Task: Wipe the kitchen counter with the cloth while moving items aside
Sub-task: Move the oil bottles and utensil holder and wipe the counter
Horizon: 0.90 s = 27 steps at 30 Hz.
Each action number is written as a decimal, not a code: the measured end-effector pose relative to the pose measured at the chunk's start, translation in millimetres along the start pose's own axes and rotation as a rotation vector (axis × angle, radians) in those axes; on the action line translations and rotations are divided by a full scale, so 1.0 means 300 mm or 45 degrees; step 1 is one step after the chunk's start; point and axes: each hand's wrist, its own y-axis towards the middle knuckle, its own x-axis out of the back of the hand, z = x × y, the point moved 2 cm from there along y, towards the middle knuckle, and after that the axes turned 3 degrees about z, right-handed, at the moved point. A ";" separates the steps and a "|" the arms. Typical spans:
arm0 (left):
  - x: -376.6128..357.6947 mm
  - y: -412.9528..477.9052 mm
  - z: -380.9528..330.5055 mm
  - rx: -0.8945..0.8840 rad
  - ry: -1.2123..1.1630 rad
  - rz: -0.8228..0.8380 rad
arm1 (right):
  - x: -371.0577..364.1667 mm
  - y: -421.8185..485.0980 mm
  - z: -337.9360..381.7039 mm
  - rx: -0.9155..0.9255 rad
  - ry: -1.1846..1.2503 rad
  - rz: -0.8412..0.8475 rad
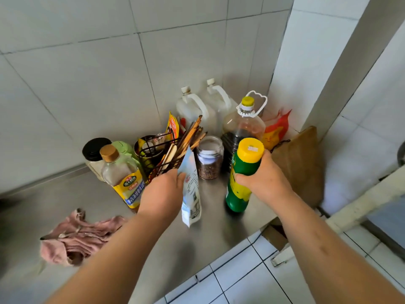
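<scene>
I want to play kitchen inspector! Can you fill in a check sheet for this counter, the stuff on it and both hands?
Surface: steel counter, bare patch near the front edge.
Job's things: pink cloth lies crumpled at the left, held by no hand.
Clutter: oil bottle, chopstick rack, spice jar, two white jugs, dark bottle, brown bag crowd the corner.
Hands: left hand holds a white pouch; right hand grips a green bottle.
Cables: nothing seen.
Surroundings: tiled walls, tiled floor.

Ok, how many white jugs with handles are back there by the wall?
2. One jug stands behind the chopstick rack; the other jug is beside it, nearer the corner. More could be hidden behind the dark bottle.
</scene>
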 end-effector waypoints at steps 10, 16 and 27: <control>-0.216 0.081 -0.107 0.150 -0.041 -0.036 | -0.052 0.156 -0.083 0.040 0.055 0.121; -0.242 0.086 -0.137 0.207 -0.278 -0.026 | -0.143 0.129 -0.186 -0.138 0.131 0.221; -0.252 0.114 -0.138 0.405 -0.531 0.288 | -0.197 0.215 -0.174 -0.100 0.069 0.085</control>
